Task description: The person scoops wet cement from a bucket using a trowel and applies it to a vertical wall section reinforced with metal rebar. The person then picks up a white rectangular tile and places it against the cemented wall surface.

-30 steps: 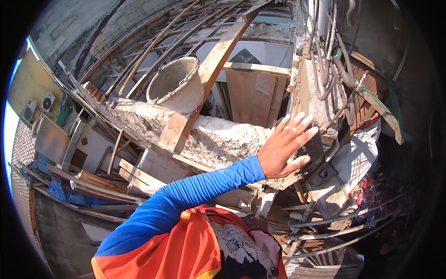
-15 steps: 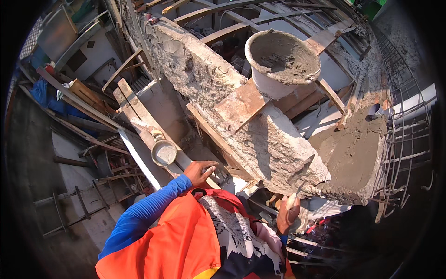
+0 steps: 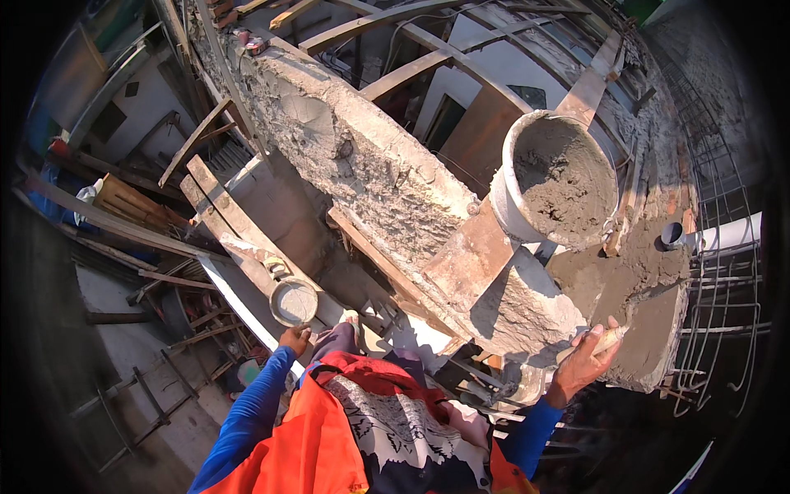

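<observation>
My right hand [image 3: 583,364] is wrapped round the pale handle of a trowel [image 3: 607,339], at the near edge of a slab of wet grey mortar [image 3: 613,280]. The blade blends into the mortar. My left hand [image 3: 295,337] is closed loosely, with nothing visible in it, just below a round dipper [image 3: 294,301]. That dipper, with pale grey contents, rests on wooden planks [image 3: 234,210]. Ahead on the right stands a white bucket [image 3: 512,206] of mortar, beside a flat board [image 3: 471,257] laid across a rough concrete beam [image 3: 387,181].
Rebar cages [image 3: 720,305] stick out along the right side, near a short grey pipe [image 3: 672,236]. Timber framing [image 3: 411,74] crosses the far side. Loose boards [image 3: 136,206] and a ladder-like frame [image 3: 148,387] lie on the left. My foot [image 3: 350,319] shows between the planks and beam.
My right hand has moved right and forward with the trowel, from the beam's end to the mortar slab. My left hand has drawn left, nearer the dipper. The whole view has shifted.
</observation>
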Demonstrator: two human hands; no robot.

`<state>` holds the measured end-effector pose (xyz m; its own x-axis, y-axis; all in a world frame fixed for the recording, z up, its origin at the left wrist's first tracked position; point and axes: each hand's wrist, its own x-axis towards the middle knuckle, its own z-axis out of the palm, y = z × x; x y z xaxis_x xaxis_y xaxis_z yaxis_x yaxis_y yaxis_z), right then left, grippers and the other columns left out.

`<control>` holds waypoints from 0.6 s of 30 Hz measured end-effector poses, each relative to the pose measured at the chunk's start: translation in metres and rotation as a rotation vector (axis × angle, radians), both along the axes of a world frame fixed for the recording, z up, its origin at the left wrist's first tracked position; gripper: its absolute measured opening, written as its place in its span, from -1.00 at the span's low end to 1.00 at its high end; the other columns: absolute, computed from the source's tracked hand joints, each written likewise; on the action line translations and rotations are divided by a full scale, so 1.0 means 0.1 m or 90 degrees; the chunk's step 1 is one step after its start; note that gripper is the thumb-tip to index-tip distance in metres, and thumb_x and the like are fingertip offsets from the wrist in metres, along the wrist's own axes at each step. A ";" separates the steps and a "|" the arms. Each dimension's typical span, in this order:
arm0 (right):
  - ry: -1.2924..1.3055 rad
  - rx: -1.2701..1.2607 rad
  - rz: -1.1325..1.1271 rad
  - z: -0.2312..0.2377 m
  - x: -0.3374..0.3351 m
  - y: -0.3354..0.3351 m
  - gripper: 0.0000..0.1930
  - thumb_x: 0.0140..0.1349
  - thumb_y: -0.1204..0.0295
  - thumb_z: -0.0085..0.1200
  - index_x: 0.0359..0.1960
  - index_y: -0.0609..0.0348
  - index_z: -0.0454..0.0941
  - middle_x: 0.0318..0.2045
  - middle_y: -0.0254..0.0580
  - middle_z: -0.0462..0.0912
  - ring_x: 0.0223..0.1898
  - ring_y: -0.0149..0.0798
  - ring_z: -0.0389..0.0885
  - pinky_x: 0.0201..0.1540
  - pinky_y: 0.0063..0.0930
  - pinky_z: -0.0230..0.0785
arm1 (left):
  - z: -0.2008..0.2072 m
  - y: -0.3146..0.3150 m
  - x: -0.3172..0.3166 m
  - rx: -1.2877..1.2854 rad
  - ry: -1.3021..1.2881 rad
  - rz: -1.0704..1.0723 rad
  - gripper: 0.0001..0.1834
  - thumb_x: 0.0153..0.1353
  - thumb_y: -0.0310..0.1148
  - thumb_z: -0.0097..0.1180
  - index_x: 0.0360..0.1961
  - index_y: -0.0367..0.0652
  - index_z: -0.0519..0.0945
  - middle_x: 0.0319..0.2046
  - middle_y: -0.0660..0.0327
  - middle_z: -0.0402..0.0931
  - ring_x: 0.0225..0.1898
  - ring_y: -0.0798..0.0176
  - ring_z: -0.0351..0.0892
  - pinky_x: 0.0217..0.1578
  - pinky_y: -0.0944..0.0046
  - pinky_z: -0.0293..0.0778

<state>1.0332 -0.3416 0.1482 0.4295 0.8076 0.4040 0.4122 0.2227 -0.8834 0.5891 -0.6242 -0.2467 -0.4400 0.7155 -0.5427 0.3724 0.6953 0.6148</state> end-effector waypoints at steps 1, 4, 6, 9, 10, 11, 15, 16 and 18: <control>0.002 0.008 -0.003 0.10 -0.05 0.05 -0.66 0.44 0.34 0.08 0.15 0.24 0.45 -0.46 -0.36 0.43 -0.50 -0.52 0.35 -0.45 -0.63 0.24 | -0.08 -0.19 -0.20 0.011 0.030 0.020 -0.51 0.33 -0.01 0.03 0.07 -0.13 0.66 -0.07 -0.12 0.67 0.00 -0.16 0.66 0.08 0.06 0.53; -0.108 0.022 -0.059 0.37 -0.16 0.20 -0.65 0.44 0.33 0.08 0.15 0.25 0.47 -0.45 -0.38 0.46 -0.49 -0.53 0.34 -0.47 -0.63 0.22 | -0.19 -0.61 -0.69 -0.062 0.045 0.126 -0.57 0.33 -0.07 0.05 0.00 -0.16 0.69 -0.14 -0.08 0.70 -0.04 -0.14 0.68 0.01 0.07 0.55; -0.118 0.038 -0.116 0.43 -0.23 0.29 -0.65 0.44 0.33 0.09 0.16 0.26 0.48 -0.43 -0.38 0.49 -0.49 -0.54 0.34 -0.48 -0.63 0.21 | -0.13 -0.80 -0.91 -0.094 0.100 0.114 -0.60 0.34 -0.11 0.05 -0.04 -0.19 0.69 -0.19 -0.05 0.72 -0.10 -0.09 0.70 -0.04 0.08 0.57; -0.073 0.097 -0.136 0.31 -0.29 0.46 -0.66 0.44 0.34 0.10 0.14 0.26 0.49 -0.46 -0.38 0.50 -0.52 -0.52 0.33 -0.48 -0.63 0.22 | 0.01 -0.87 -1.09 -0.061 0.060 0.136 -0.63 0.36 -0.14 0.05 -0.09 -0.22 0.70 -0.26 0.00 0.73 -0.17 0.03 0.72 -0.10 0.12 0.58; -0.056 0.101 -0.124 0.24 -0.28 0.52 -0.67 0.44 0.34 0.09 0.13 0.27 0.49 -0.47 -0.38 0.49 -0.53 -0.52 0.33 -0.48 -0.62 0.22 | 0.06 -0.85 -1.07 -0.048 0.014 0.169 -0.64 0.36 -0.16 0.06 -0.10 -0.23 0.70 -0.28 0.02 0.73 -0.19 0.09 0.72 -0.13 0.14 0.59; -0.021 0.099 -0.118 0.14 -0.26 0.57 -0.67 0.44 0.34 0.09 0.12 0.27 0.49 -0.49 -0.37 0.48 -0.54 -0.51 0.33 -0.49 -0.62 0.22 | 0.11 -0.84 -1.06 -0.036 -0.033 0.203 -0.65 0.37 -0.17 0.06 -0.11 -0.24 0.69 -0.30 0.05 0.73 -0.21 0.15 0.72 -0.16 0.15 0.60; 0.025 0.034 -0.121 -0.45 -0.16 0.74 -0.74 0.43 0.34 0.06 0.00 0.27 0.49 -0.45 -0.32 0.49 -0.49 -0.49 0.42 -0.44 -0.62 0.28 | 0.25 -0.84 -0.87 0.028 -0.117 0.181 -0.66 0.42 -0.27 0.01 -0.01 -0.32 0.64 -0.21 0.09 0.70 -0.19 0.24 0.70 -0.22 0.24 0.65; 0.062 -0.003 -0.137 -0.63 -0.12 0.78 -0.74 0.43 0.33 0.06 -0.01 0.26 0.50 -0.45 -0.33 0.49 -0.47 -0.49 0.42 -0.40 -0.60 0.30 | 0.27 -0.88 -0.78 0.074 -0.120 0.191 -0.61 0.39 -0.15 0.09 0.02 -0.24 0.62 -0.34 0.18 0.65 -0.39 0.24 0.68 -0.45 0.25 0.56; 0.187 -0.053 -0.144 -0.98 -0.05 0.87 -0.76 0.43 0.33 0.05 -0.04 0.25 0.51 -0.40 -0.35 0.51 -0.41 -0.49 0.43 -0.31 -0.54 0.35 | 0.30 -1.04 -0.70 -0.052 -0.159 0.257 -0.66 0.43 -0.28 -0.02 -0.01 -0.34 0.63 -0.23 0.10 0.67 -0.21 0.20 0.69 -0.19 0.22 0.68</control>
